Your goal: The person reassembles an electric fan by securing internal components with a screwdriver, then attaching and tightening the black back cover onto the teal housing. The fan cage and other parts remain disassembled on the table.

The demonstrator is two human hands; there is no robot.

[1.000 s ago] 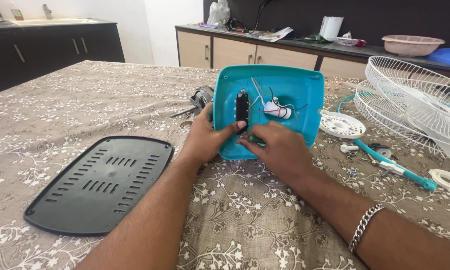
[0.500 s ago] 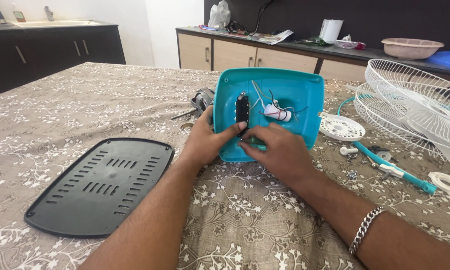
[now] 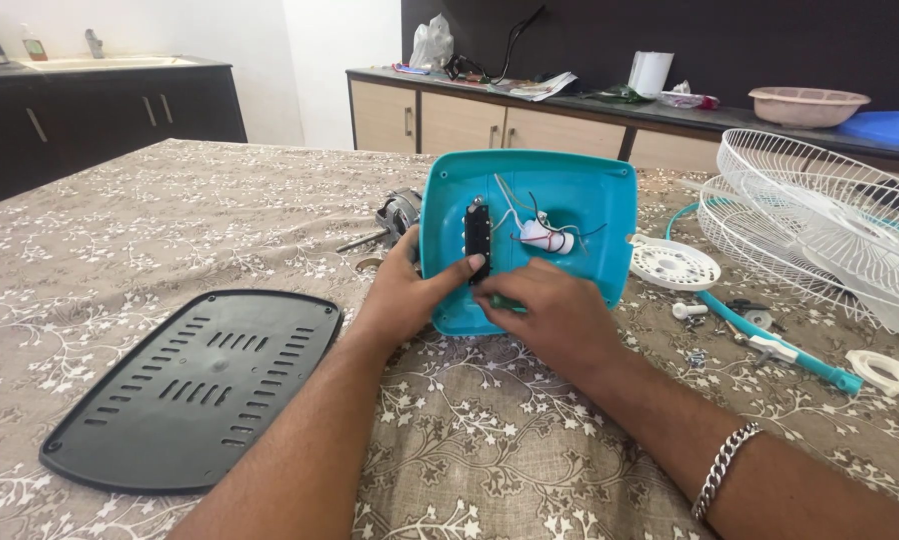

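A teal fan base shell (image 3: 580, 195) lies upside down on the table, its hollow side up, with wires, a white part (image 3: 546, 238) and a black switch block (image 3: 478, 232) inside. My left hand (image 3: 402, 295) grips the shell's left edge, thumb pressed at the bottom of the switch block. My right hand (image 3: 555, 315) rests on the shell's near edge, fingers closed around a small green-handled tool (image 3: 505, 301), mostly hidden.
A black vented base plate (image 3: 190, 385) lies at the left. A fan motor (image 3: 395, 213) sits behind the shell. White fan grilles (image 3: 820, 225), a white round disc (image 3: 675, 263), a teal cable (image 3: 770, 335), screws and a white ring (image 3: 885, 372) lie at the right.
The view has tilted slightly, shifting everything down in the picture. Both hands stay on the teal shell with hardly any motion.
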